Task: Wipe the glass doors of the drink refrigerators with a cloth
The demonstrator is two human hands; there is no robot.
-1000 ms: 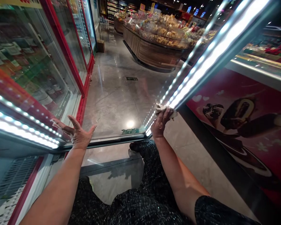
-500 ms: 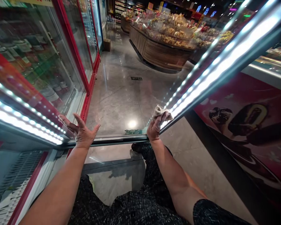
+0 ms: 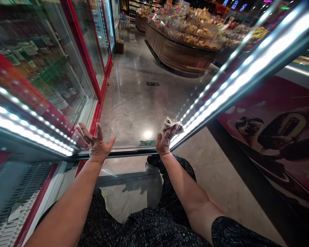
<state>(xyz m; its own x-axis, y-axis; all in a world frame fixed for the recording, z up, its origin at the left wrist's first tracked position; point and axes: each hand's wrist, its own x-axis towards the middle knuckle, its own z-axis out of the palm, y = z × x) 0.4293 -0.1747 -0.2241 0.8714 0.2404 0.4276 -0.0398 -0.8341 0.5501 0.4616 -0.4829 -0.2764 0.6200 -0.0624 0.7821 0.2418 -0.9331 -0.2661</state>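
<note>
- hands, two of them, both up against one glass door (image 3: 134, 103) that stands open, low in front of the crouching person.
- left hand (image 3: 96, 144): fingers spread wide, palm flat to the pane near its lower left corner, nothing in its grasp.
- right hand (image 3: 163, 142): fingers curled over one crumpled pale cloth (image 3: 172, 124), pressing it onto the glass by the door's right edge.
- two lit led strips: left strip (image 3: 28, 132) along the frame by the open hand, right strip (image 3: 234, 87) climbing the door edge just beside the cloth.
- on the left, red-framed coolers (image 3: 74, 51) with bottles inside, too blurred to count.
- on the right, one ice-cream freezer (image 3: 273, 137) with a chocolate bar pictured on its side.
- through the pane, one wooden display island (image 3: 185, 55) heaped with packets, and one cardboard box (image 3: 119, 46) on the floor beside the coolers.
- below the door, one dark shoe (image 3: 154, 160) and speckled dark trousers (image 3: 157, 230).
</note>
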